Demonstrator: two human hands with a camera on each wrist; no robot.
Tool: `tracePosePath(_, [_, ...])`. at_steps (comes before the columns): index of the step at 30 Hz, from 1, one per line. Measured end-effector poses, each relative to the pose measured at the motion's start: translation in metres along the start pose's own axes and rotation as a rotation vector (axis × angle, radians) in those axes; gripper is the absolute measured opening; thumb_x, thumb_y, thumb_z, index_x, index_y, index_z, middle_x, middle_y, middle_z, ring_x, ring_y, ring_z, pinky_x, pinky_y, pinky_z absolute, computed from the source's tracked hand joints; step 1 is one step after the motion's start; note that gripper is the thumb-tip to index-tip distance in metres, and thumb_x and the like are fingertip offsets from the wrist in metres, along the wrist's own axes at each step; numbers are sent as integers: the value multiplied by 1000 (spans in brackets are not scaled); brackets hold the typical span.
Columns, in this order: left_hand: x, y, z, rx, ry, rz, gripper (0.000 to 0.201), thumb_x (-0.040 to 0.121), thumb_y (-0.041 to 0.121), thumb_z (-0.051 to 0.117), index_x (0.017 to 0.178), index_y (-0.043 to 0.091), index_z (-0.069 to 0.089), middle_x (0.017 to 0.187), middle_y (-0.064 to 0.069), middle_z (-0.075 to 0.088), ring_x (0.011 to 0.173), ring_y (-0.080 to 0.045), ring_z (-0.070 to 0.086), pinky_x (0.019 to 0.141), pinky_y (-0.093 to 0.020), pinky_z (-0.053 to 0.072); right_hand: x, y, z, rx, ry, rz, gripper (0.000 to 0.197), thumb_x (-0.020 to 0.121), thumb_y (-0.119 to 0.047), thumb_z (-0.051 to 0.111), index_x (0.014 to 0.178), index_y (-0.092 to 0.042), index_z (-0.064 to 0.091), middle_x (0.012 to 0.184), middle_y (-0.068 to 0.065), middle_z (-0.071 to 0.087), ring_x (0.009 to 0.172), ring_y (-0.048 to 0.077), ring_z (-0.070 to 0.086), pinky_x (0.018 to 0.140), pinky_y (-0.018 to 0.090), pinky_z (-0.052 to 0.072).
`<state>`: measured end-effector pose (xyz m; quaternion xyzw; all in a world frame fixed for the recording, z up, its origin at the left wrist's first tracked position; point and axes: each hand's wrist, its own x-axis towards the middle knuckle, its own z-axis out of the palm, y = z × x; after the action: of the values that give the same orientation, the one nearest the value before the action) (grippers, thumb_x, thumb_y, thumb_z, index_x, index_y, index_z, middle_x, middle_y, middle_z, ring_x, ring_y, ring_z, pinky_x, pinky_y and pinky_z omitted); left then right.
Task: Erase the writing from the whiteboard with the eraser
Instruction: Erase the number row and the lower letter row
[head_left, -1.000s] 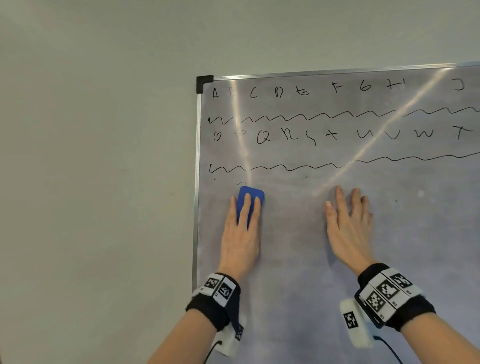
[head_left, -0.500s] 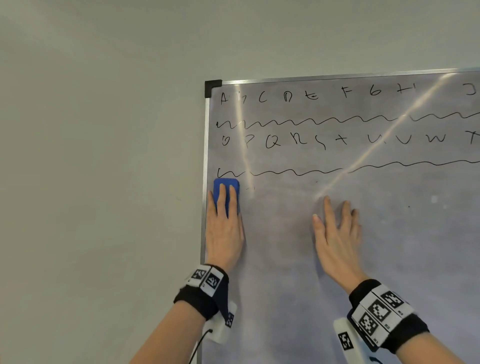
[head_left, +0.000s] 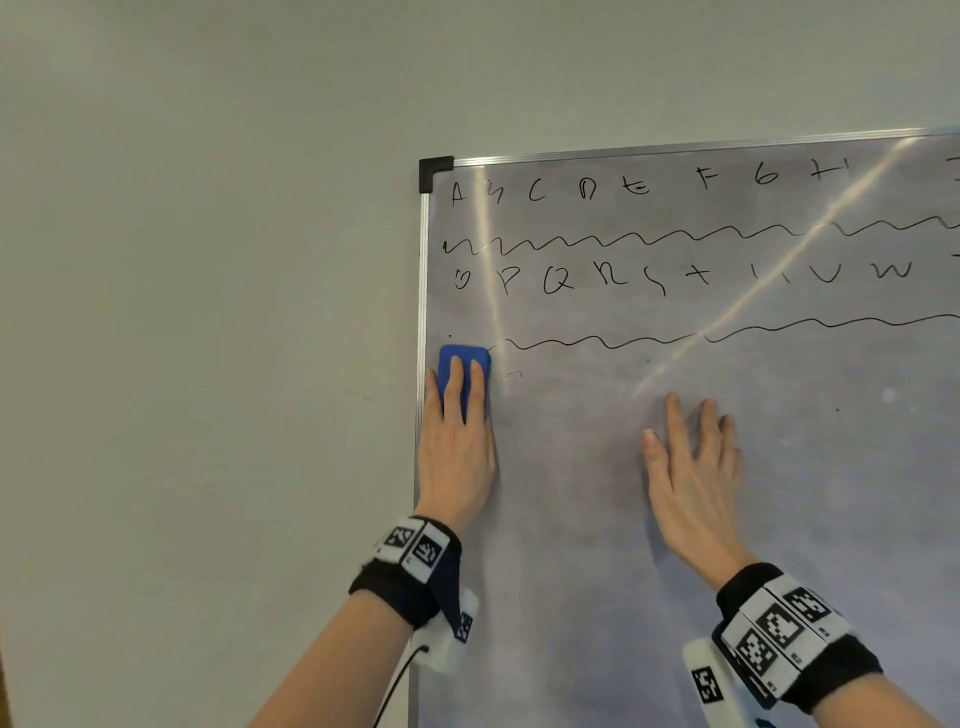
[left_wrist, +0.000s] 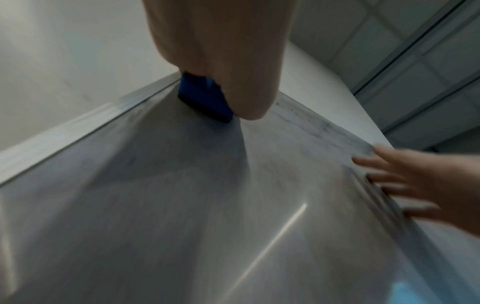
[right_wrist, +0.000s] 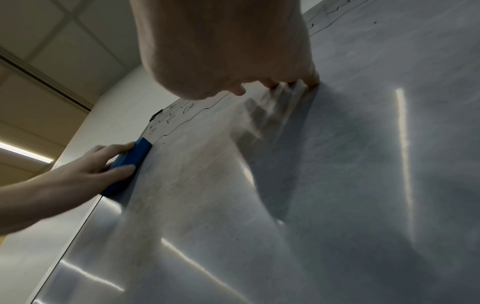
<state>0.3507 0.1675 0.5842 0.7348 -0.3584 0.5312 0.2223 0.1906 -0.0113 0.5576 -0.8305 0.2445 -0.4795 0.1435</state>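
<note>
**Entry: eraser reaching the board's left edge, lower wavy line starting to go**

Moved since the earlier frames: I am watching the left hand carrying the blue eraser leftward and slightly upward, from under the lower wavy line to the left frame of the whiteboard. The line's leftmost stretch, visible a moment ago, is now missing where the eraser is sitting.

Grip: the left hand is lying along the eraser with two straight fingers pressing it flat to the board; in the right wrist view the thumb is bearing on its side edge. It is pressing rather than clasping.

Eraser: it is touching the board just inside the left frame, its top edge level with the start of the lower wavy line.

Right hand: open, fingers spread, resting flat on the bare board well right of the eraser, holding nothing; I am reading it as bracing.

Remaining, by my judgement: both letter rows, the upper wavy line, most of the lower line and a small mark beside the eraser are all waiting. The task is looking early; a rightward sweep along the lower line seems the likely next pass.
</note>
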Motion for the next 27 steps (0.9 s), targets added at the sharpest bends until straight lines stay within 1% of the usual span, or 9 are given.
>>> tracePosePath(4, [36, -8, -9, -35, 94, 25, 62, 79, -2, 66, 136, -11, 43, 137, -29, 45, 132, -45, 27, 99, -61, 43, -2, 1, 0, -2, 6, -6, 75, 85, -68, -1, 152, -34, 7, 160, 11, -1, 146, 30, -7, 116, 48, 2])
tracePosePath(6, [33, -4, -7, -1, 118, 30, 61, 79, -2, 64, 136, -12, 43, 138, -27, 44, 132, -42, 27, 103, -58, 41, -3, 1, 1, -5, 7, -11, 77, 84, -69, -3, 152, -34, 6, 160, 11, -2, 146, 29, -8, 116, 48, 2])
tracePosePath(10, [-12, 13, 12, 23, -63, 62, 68, 88, 6, 53, 149, -4, 24, 155, -23, 22, 143, -45, 17, 116, -52, 23, -2, 1, 0, 5, 8, -6, 77, 83, -69, -2, 152, -34, 7, 160, 10, -2, 146, 29, -7, 117, 48, 2])
tracePosePath(12, [-22, 10, 14, 5, -138, 88, 73, 91, 9, 53, 153, 2, 15, 158, -20, 17, 144, -46, 15, 115, -50, 26, -2, 0, 0, -2, 7, -8, 77, 83, -69, -2, 151, -35, 8, 160, 11, -1, 145, 30, -7, 116, 48, 3])
tracePosePath(14, [-9, -2, 12, -8, -123, 117, 73, 87, 8, 58, 151, 4, 23, 156, -19, 25, 141, -48, 23, 108, -48, 38, -2, 0, 0, -8, 5, -11, 77, 83, -69, -2, 151, -35, 7, 160, 11, -1, 145, 30, -6, 116, 48, 3])
tracePosePath(19, [48, -13, -10, -20, 17, -2, 73, 78, 0, 67, 144, -4, 36, 146, -25, 39, 136, -47, 28, 105, -55, 40, -3, 2, 0, 12, 15, -17, 76, 84, -69, -1, 151, -35, 8, 160, 11, 0, 146, 29, -6, 116, 48, 3])
tracePosePath(22, [32, 8, -5, 5, 88, 64, 73, 73, -1, 68, 140, -8, 40, 142, -27, 43, 134, -40, 25, 104, -56, 40, -3, 4, 0, 2, 28, -34, 76, 85, -69, -2, 151, -34, 8, 160, 11, 1, 146, 30, -5, 116, 48, 4])
tracePosePath(25, [-11, 21, 9, -33, -71, 116, 80, 80, 3, 60, 151, 4, 24, 156, -18, 24, 143, -44, 19, 111, -49, 35, -3, 5, 1, -15, 15, -32, 76, 84, -69, -2, 151, -34, 8, 160, 11, 1, 146, 29, -6, 116, 47, 4])
tracePosePath(27, [-18, 14, 11, -24, -124, 182, 81, 78, 4, 61, 151, 7, 27, 155, -15, 29, 142, -45, 22, 109, -46, 38, -3, 4, 1, -16, 14, -29, 76, 84, -68, -2, 151, -34, 8, 160, 11, 1, 146, 30, -5, 116, 47, 3])
